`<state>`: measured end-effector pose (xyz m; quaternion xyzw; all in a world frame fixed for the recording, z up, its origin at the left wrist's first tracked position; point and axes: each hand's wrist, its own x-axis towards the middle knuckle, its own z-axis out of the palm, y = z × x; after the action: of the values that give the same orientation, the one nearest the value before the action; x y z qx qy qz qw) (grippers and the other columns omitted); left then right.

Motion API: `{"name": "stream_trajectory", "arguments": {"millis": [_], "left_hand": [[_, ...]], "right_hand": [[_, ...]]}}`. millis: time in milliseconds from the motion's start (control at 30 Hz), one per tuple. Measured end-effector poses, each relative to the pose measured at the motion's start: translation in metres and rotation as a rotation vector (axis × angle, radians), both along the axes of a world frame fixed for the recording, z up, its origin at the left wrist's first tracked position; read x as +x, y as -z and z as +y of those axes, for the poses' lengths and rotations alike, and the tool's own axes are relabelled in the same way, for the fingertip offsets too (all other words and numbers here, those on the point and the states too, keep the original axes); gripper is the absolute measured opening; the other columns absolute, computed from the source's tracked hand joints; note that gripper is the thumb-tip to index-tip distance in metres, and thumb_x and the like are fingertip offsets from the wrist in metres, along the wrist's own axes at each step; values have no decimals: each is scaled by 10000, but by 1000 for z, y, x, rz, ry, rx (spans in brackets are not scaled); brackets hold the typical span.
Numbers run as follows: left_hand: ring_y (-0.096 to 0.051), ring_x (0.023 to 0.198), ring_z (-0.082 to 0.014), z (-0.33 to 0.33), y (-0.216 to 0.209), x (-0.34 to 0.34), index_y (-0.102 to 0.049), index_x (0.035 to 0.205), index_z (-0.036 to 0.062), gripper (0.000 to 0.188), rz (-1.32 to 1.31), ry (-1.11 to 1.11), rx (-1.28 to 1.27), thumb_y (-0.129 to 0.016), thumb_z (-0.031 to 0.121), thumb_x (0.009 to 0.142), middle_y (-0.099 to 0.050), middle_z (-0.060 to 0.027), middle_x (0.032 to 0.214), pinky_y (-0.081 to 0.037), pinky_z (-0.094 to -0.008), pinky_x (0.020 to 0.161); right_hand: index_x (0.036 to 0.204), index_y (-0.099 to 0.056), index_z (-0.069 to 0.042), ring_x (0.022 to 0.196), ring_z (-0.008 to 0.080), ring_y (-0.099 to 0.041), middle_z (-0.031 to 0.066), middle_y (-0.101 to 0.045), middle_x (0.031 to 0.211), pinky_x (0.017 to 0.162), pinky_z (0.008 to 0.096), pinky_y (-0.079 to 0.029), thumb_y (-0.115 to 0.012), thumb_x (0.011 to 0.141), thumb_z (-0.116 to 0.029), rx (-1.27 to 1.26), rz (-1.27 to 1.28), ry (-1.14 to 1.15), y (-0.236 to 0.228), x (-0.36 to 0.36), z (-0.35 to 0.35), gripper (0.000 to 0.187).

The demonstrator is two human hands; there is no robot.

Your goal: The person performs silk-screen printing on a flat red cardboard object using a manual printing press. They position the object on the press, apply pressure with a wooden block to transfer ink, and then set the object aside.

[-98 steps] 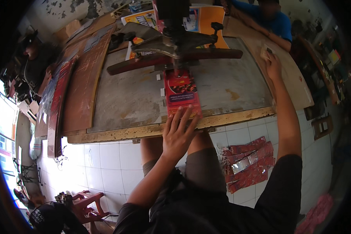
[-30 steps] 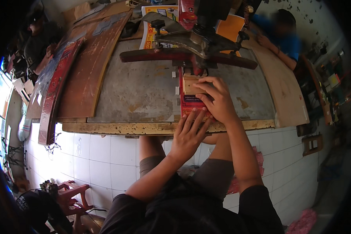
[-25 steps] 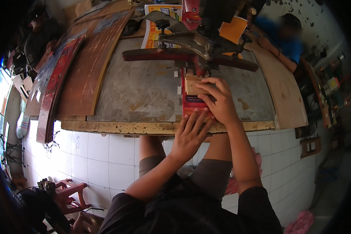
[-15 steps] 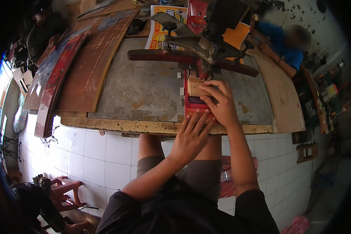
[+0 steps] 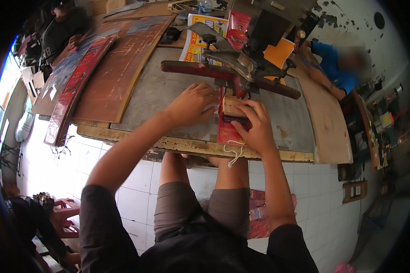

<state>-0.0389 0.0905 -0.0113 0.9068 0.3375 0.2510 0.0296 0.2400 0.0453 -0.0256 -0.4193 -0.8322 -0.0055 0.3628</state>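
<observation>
A flat red printed paper bag (image 5: 226,133) lies on the grey worktop, with a white cord loop (image 5: 235,152) hanging over the front edge. On its upper part sits a small wooden block (image 5: 233,107). My right hand (image 5: 258,129) has its bent fingers on the block's right side, the thumb resting low on the red bag. Left of the block, my left hand (image 5: 192,105) hovers close over the worktop, fingers partly stretched and apart; nothing shows in them. Just behind the block stands a heavy press head with red bars (image 5: 193,67) and black knobs.
Long red printed sheets (image 5: 77,86) lie at the left beside a brown board (image 5: 118,68). Yellow printed sheets (image 5: 198,52) and a red pouch (image 5: 238,29) are behind the press. A person in blue (image 5: 331,68) sits at the right; another person (image 5: 64,32) is far left.
My left hand has lifted off the red bag and moved left and away from me, uncovering the cord. My right hand stays at the block. The whole view has shifted slightly.
</observation>
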Motion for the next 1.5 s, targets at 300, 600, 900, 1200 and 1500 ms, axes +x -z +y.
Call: {"name": "stream_trajectory", "arguments": {"millis": [300, 600, 900, 1200, 1500], "left_hand": [[-592, 1348, -346, 30, 29, 5, -726, 1267, 32, 341, -65, 90, 74, -635, 169, 968, -705, -154, 1350, -432, -509, 1181], [-608, 1319, -338, 29, 27, 6, -726, 1250, 44, 326, -88, 76, 55, -654, 171, 959, -711, -143, 1316, -442, -504, 1156], [-609, 1327, -342, 28, 28, 3, -728, 1291, 45, 351, -90, 80, 54, -666, 195, 981, -710, -146, 1335, -444, -499, 1149], [-607, 1343, -335, 24, 30, 5, -746, 1263, 50, 331, -95, 51, 45, -678, 188, 970, -719, -141, 1344, -442, -501, 1148], [-701, 1093, -298, 14, 14, 0, -755, 1007, 58, 122, -112, 60, 250, -742, 151, 930, -753, -87, 1065, -528, -459, 996]], "right_hand": [[1290, -741, -92, 1233, 342, -610, 75, -649, 1353, 1071, 489, -495, -851, 901, -193, -1, -8, 7, 1, 1, -1, 417], [1299, -731, -83, 1230, 355, -611, 89, -647, 1354, 1069, 485, -496, -799, 939, -107, -14, -24, 19, 1, 1, 0, 367], [1303, -730, -90, 1234, 352, -613, 89, -652, 1354, 1065, 482, -497, -802, 940, -103, -26, -18, 32, -2, -2, 0, 370], [1288, -735, -89, 1211, 341, -630, 78, -660, 1343, 1051, 476, -504, -810, 934, -113, 9, -9, 19, 1, 0, -1, 363], [1270, -731, -70, 1189, 333, -644, 83, -669, 1333, 1032, 461, -507, -834, 921, -164, 78, 13, 74, 3, 3, -2, 376]]}}
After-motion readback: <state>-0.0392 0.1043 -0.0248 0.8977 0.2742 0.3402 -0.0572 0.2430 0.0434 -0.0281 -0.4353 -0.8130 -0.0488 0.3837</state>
